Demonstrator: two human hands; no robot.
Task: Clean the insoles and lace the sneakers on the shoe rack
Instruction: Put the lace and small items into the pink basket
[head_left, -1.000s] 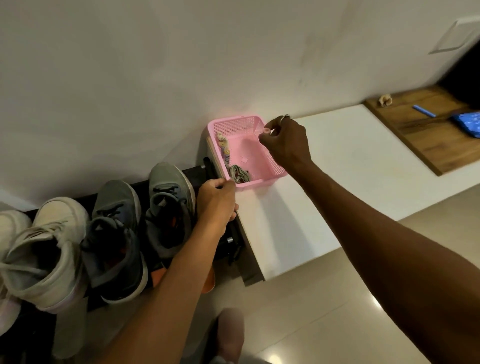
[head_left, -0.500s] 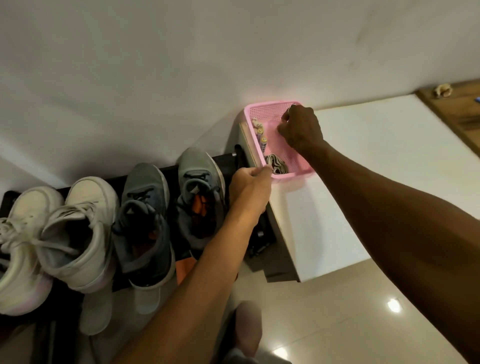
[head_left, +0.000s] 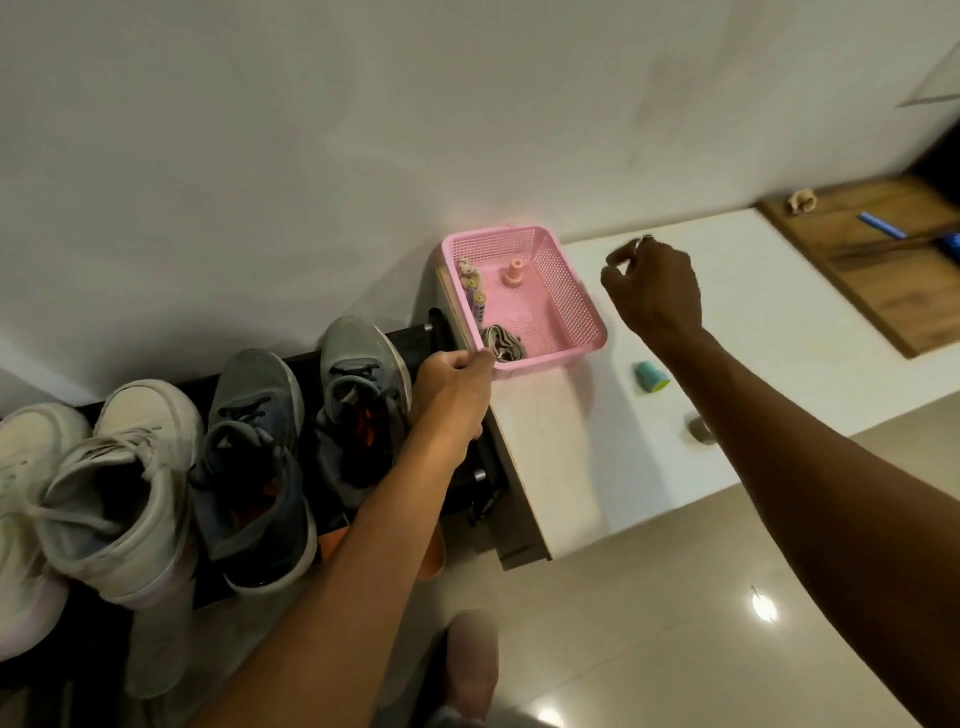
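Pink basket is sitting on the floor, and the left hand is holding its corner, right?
Not quite. The head view shows the pink basket sitting on the white cabinet top, not on the floor. The left hand does hold its corner.

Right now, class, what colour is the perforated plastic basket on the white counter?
Pink: the perforated plastic basket shows best in the head view.

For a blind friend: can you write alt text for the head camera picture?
A person's left hand grips the near corner of a pink basket on a white counter; the right hand hovers beside it, fingers curled. Left of the basket, grey sneakers and white sneakers stand in a row on a dark shoe rack.
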